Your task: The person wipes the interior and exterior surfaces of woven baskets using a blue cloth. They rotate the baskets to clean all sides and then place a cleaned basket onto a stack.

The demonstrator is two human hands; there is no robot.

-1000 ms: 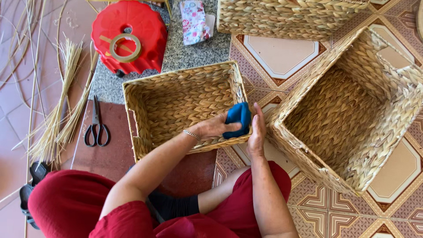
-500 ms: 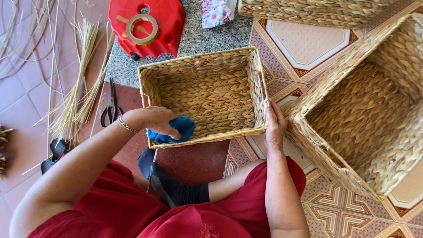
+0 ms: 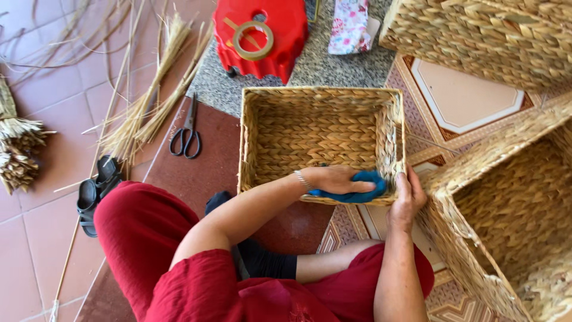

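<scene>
A square woven straw basket (image 3: 262,143) lies on the floor in front of me, its opening facing up. My left hand (image 3: 335,179) presses a blue cloth (image 3: 364,186) against the basket's near rim, close to the right corner. A thin bracelet circles that wrist. My right hand (image 3: 406,200) grips the basket's near right corner from outside, fingers flat on the weave. My legs in red clothing are folded below the basket.
A larger woven basket (image 3: 506,214) stands at the right, another (image 3: 476,36) at the top right. Black scissors (image 3: 186,134) and straw bundles (image 3: 143,113) lie at the left. A red stool (image 3: 280,48) bears a tape roll (image 3: 253,40). Black sandals (image 3: 95,188) rest by my knee.
My left hand has slid the blue cloth along the near rim from the left side to the right corner. The right hand stays at the corner. The view shifted.
</scene>
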